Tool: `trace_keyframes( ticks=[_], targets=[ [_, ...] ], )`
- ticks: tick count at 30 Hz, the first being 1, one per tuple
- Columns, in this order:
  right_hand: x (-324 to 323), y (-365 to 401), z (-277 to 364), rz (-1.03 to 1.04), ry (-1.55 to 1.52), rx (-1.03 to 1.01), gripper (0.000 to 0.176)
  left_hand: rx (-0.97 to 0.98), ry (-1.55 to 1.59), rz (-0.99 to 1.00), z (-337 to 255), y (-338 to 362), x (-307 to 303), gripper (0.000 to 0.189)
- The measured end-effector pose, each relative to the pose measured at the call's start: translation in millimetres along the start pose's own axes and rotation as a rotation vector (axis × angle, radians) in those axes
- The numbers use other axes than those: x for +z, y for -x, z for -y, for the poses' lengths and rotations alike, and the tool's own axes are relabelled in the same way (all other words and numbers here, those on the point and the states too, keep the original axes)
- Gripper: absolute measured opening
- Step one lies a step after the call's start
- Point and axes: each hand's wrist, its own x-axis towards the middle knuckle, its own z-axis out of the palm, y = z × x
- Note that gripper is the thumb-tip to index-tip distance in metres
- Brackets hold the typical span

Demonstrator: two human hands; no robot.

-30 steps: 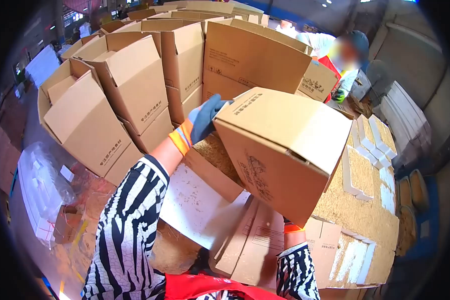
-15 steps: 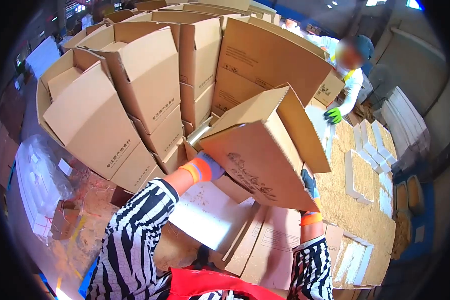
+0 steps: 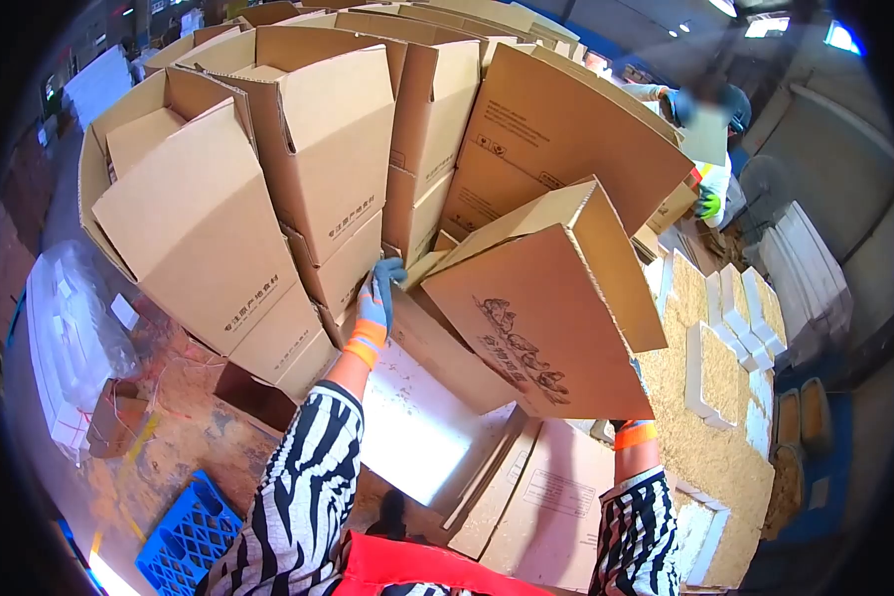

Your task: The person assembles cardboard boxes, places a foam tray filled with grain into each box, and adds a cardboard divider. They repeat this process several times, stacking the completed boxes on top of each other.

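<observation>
A brown cardboard box (image 3: 541,318) with a printed picture and raised flaps stands tilted before me. My right hand (image 3: 634,431), gloved with an orange cuff, grips its near right corner; the fingers are mostly hidden behind the cardboard. Off the box's left side, my left hand (image 3: 378,294) in a grey-blue glove has its fingers stretched out and apart. Its fingertips are right by the stacked cartons (image 3: 340,199) and the tilted box's lower left corner. Beneath the box, a lower cardboard panel (image 3: 437,343) slopes above a bright white surface (image 3: 412,417).
More tall open cartons (image 3: 194,219) fan out at left. Flattened cardboard (image 3: 546,497) lies below the box. At right are a tan rough-topped surface (image 3: 670,397) and white-sided blocks (image 3: 715,372). A co-worker (image 3: 715,149) stands behind. A blue crate (image 3: 189,536) sits on the floor.
My left hand has come off the box's lower edge and moved up and left, its fingers straightening. The box has shifted slightly right in view. The co-worker's gloved hand has drawn back.
</observation>
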Motion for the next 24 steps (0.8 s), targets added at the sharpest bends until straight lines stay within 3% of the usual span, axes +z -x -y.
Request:
trace_keyframes(
  ticks=[1,3,5,8,9,10,12,14,16,18,20,24],
  targets=[
    [-2,-3,-13,-0.001,-0.228,0.071,0.042,-0.074,-0.095,0.079,-4,0,-5,0.053],
    [-2,-7,-17,-0.004,-0.685,0.212,0.042,0.018,-0.252,0.091,-29,12,5,0.053],
    [2,-14,44,0.078,-0.880,0.325,0.043,0.089,-0.368,0.132,-36,21,7,0.051],
    [13,-42,49,0.040,-0.401,0.139,0.045,-0.039,-0.136,0.102,15,12,-5,0.049],
    [20,-48,57,0.006,-0.364,0.138,0.046,-0.104,-0.049,0.092,21,12,-9,0.048],
    [29,-51,66,-0.027,-0.354,0.146,0.046,-0.028,-0.123,0.119,26,14,-17,0.047],
    [45,-51,105,-0.109,-0.497,0.378,0.055,0.004,-0.132,0.092,12,26,-14,0.047],
    [67,-62,81,-0.154,-0.672,0.249,0.055,0.017,-0.223,0.024,-2,38,-8,0.046],
    [86,-64,89,-0.255,-0.414,0.069,0.053,0.019,-0.172,-0.037,6,38,-9,0.048],
    [90,-90,55,-0.126,-0.309,0.058,0.052,0.023,-0.209,-0.116,-2,44,-3,0.050],
    [84,-112,-6,0.083,-0.512,0.147,0.047,-0.004,-0.093,-0.108,8,39,-8,0.048],
    [67,-14,101,-0.025,-0.858,0.317,0.062,0.076,-0.095,-0.143,22,22,-16,0.046]
  ],
)
